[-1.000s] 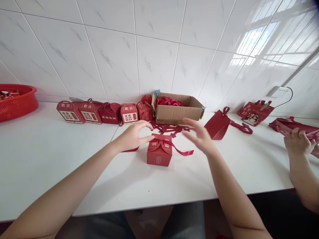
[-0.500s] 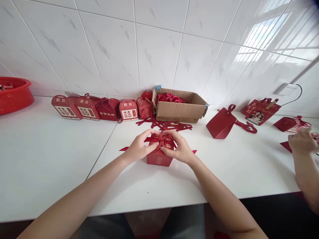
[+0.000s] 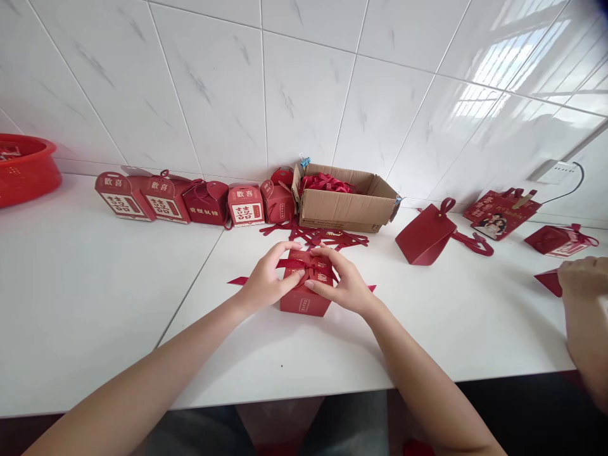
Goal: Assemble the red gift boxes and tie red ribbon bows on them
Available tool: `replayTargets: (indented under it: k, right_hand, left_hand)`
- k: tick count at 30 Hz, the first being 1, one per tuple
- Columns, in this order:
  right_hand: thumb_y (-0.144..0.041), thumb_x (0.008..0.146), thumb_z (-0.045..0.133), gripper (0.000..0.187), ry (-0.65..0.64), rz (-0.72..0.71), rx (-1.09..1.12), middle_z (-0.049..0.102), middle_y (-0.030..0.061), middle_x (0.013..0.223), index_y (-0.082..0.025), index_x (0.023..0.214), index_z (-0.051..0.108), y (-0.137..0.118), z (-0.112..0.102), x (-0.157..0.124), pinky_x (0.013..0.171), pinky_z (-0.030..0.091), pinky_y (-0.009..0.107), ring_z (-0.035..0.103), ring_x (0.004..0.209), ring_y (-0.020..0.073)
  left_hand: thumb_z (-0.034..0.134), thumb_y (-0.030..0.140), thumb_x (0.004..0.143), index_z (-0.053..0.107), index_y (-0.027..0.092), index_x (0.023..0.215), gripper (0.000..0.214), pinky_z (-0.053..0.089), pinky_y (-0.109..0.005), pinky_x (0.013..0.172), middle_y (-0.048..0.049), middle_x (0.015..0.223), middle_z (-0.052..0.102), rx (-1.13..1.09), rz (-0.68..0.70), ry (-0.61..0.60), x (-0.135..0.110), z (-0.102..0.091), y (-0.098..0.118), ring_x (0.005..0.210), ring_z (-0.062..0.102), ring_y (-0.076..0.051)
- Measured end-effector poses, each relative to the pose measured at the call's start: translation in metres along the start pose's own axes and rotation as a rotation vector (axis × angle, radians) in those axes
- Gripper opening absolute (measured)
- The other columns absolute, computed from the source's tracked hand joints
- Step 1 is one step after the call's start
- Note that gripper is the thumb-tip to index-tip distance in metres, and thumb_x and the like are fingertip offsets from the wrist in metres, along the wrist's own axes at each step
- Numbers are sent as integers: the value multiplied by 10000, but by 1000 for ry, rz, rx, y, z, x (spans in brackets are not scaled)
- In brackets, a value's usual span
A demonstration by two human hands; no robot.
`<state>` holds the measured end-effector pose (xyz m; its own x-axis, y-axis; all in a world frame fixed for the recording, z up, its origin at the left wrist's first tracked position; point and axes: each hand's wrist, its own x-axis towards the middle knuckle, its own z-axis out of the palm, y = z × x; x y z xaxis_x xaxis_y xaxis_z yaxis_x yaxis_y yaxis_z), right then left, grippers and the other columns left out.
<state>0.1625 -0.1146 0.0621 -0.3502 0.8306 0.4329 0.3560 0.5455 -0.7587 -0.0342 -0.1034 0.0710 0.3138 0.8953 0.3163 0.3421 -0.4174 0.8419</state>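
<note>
A small red gift box [image 3: 304, 303] stands on the white counter [image 3: 95, 304] in front of me. A red ribbon [image 3: 304, 265] crosses its top, with ends trailing out to the left and right. My left hand [image 3: 266, 278] pinches the ribbon on the box's left side. My right hand [image 3: 342, 284] pinches it on the right side. Both hands rest on top of the box, fingertips nearly meeting at the middle.
Several finished red boxes [image 3: 180, 201] line the tiled wall. A cardboard box [image 3: 344, 206] holds red ribbons, with flat red cutouts [image 3: 323, 237] before it. A red basket [image 3: 23, 168] sits far left. Another person's hand [image 3: 582, 278] works at the right among more red boxes [image 3: 427, 234].
My hands, apart and open a second ago, have closed onto the ribbon on top of the box. The other person's hand has shifted slightly to the right.
</note>
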Motion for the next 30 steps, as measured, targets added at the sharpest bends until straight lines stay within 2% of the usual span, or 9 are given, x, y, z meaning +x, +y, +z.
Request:
replayTargets:
  k: [2, 4, 7, 8, 10, 12, 14, 22, 30]
  right_hand:
    - [-414, 830, 668, 462, 18, 1, -15, 546, 107, 1333, -259, 1236, 511, 1, -5, -1, 1051, 425, 452, 474, 1294, 266]
    - [-454, 851, 631, 376, 110, 31, -14, 547, 106, 1297, -251, 1157, 548, 3, -14, -2, 1005, 463, 423, 508, 1240, 248]
    - [-543, 860, 576, 335, 220, 193, -26, 620, 67, 947, -209, 885, 573, 4, -31, -3, 784, 525, 338, 606, 908, 195]
    - [-571, 864, 549, 374, 181, 262, -39, 610, 49, 847, -200, 818, 562, 4, -37, -4, 708, 512, 312, 592, 802, 174]
    - [-606, 865, 516, 435, 7, 363, -58, 586, 27, 744, -187, 762, 570, 3, -44, -5, 597, 457, 278, 537, 671, 143]
    - [-606, 855, 532, 443, -154, 385, -41, 564, 11, 699, -181, 743, 588, 1, -46, -5, 543, 406, 259, 487, 612, 121]
    - [-584, 848, 560, 431, -228, 364, 26, 518, -9, 637, -178, 702, 572, -1, -43, -5, 515, 371, 248, 446, 569, 103]
    - [-534, 836, 612, 439, -238, 334, 308, 437, -36, 556, -182, 605, 487, -2, -33, -3, 454, 313, 234, 387, 492, 76]
    - [-454, 845, 626, 417, -254, 204, 284, 449, -23, 601, -191, 554, 482, -1, -31, -1, 573, 355, 276, 400, 597, 112]
  left_hand:
    - [615, 354, 804, 505, 234, 1139, 373, 445, -355, 989, -74, 1291, 544, -21, -44, 54, 1, -1, -1, 1263, 484, -237]
    - [607, 435, 809, 504, 229, 1088, 362, 471, -332, 907, -75, 1258, 547, -37, -128, 99, 4, -4, -3, 1225, 502, -240]
    - [542, 548, 836, 512, 218, 923, 343, 455, -299, 762, -31, 1015, 595, -34, -271, 85, 8, -9, -10, 923, 575, -192]
    - [512, 576, 846, 502, 210, 842, 366, 433, -289, 716, -9, 888, 580, -30, -302, 58, 9, -11, -12, 808, 550, -170]
    - [475, 608, 856, 453, 197, 698, 441, 377, -272, 635, 19, 696, 491, -27, -325, -3, 10, -13, -15, 666, 463, -145]
    - [486, 610, 850, 400, 189, 613, 490, 319, -264, 582, 29, 612, 403, -38, -303, -40, 10, -14, -14, 605, 391, -130]
    - [520, 581, 840, 374, 185, 577, 497, 277, -261, 561, 37, 582, 348, -52, -258, -49, 9, -14, -8, 575, 340, -116]
    - [569, 446, 810, 379, 182, 556, 413, 272, -257, 548, 44, 561, 347, -67, -165, -34, 5, -13, 5, 549, 315, -100]
    - [568, 389, 780, 361, 182, 529, 386, 288, -273, 555, 25, 624, 392, -57, -156, -21, 5, -9, 4, 569, 350, -109]
